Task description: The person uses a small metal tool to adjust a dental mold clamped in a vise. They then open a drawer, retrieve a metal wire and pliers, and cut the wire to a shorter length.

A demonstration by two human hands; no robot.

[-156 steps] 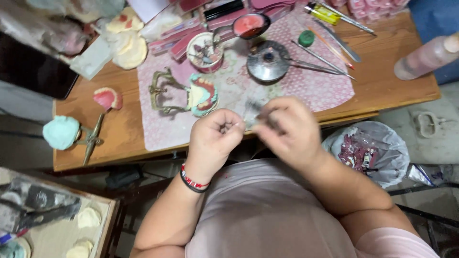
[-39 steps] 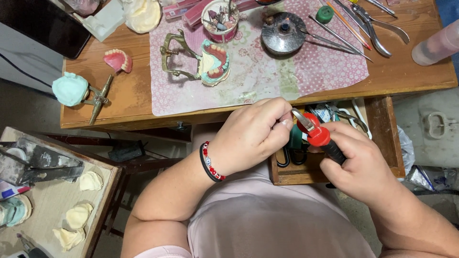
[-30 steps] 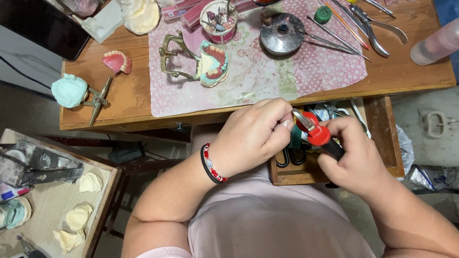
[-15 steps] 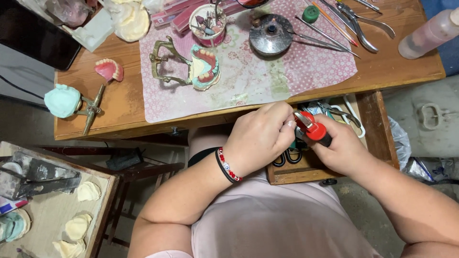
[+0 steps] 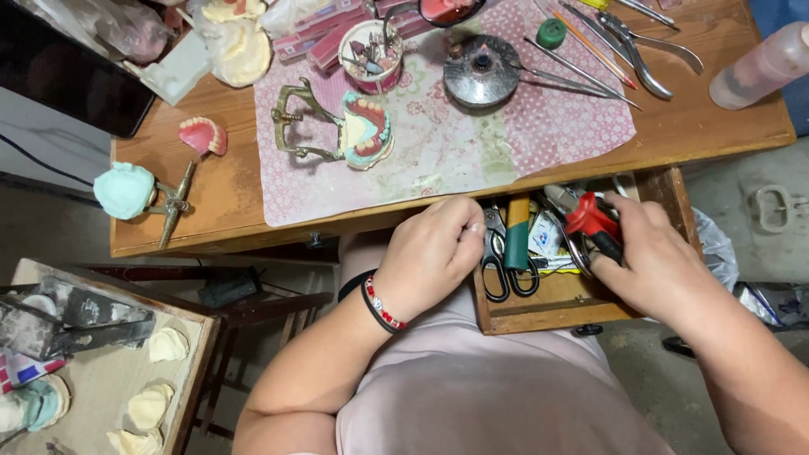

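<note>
My right hand [image 5: 653, 261] grips red-handled pliers [image 5: 590, 221] over the open wooden drawer [image 5: 548, 312] under the table edge. My left hand [image 5: 430, 253] is curled shut beside the drawer's left side, fingertips pinched together near the black-handled scissors [image 5: 497, 270]; whatever it pinches is too small to see. A tool with a green and orange handle [image 5: 517, 232] lies in the drawer between my hands. A beaded bracelet circles my left wrist.
On the wooden table [image 5: 219, 202] a pink patterned mat [image 5: 455, 143] carries a brass articulator with a denture model [image 5: 358, 131], a cup of burs [image 5: 371, 55], a round metal dish [image 5: 482, 69] and several hand tools. A tray of plaster casts [image 5: 160, 388] stands at lower left.
My hands have dropped from chest height toward the drawer. My right hand has carried the red pliers down and right, into the drawer, and apart from my left hand.
</note>
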